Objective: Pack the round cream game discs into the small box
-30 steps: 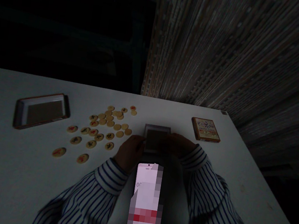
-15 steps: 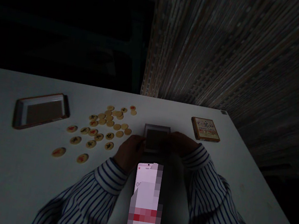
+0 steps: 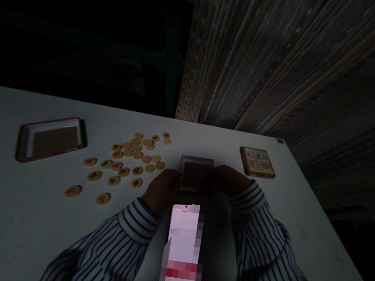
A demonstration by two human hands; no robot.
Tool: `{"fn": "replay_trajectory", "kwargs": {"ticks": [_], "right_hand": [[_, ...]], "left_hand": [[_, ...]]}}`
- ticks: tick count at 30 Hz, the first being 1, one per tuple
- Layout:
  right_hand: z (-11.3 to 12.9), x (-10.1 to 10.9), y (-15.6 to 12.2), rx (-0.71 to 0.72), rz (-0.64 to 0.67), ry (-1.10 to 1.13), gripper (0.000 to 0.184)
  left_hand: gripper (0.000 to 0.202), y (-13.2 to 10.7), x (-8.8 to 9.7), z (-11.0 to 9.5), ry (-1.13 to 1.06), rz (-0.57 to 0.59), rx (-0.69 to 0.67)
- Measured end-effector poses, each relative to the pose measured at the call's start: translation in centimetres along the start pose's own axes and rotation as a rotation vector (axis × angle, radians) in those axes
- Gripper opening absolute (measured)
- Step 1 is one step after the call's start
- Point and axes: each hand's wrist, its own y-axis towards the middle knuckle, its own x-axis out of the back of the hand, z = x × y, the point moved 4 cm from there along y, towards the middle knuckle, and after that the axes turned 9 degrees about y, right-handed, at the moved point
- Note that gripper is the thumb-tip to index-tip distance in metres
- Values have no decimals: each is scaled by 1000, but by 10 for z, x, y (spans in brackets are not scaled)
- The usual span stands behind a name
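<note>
A small open box [image 3: 183, 159] with a dark floor and pale walls sits on the table in front of me. At its left side is my left hand [image 3: 163, 189], its fingers closed on the box's edge. My right hand [image 3: 228, 180] grips the opposite side, though deep shadow hides much of its fingers. Left of the box lie several round Chinese chess pieces [image 3: 137, 170], some face up with red or black characters, others showing blank tops. Just below the hands a lit phone [image 3: 181, 247] lies flat, most of its screen blurred out.
Toward the table's [image 3: 22, 209] left end rests a larger open tray [image 3: 20, 146]. A closed, printed flat box [image 3: 258, 163] lies at the right, near the back. Behind the table hangs a striped curtain [image 3: 241, 64]. The room is very dark.
</note>
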Motion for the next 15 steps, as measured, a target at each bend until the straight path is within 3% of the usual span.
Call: {"fn": "replay_trajectory", "kwargs": {"ticks": [15], "right_hand": [[-3, -3, 1, -22, 24, -21, 23]], "left_hand": [[26, 0, 2, -2, -4, 0, 5]]}}
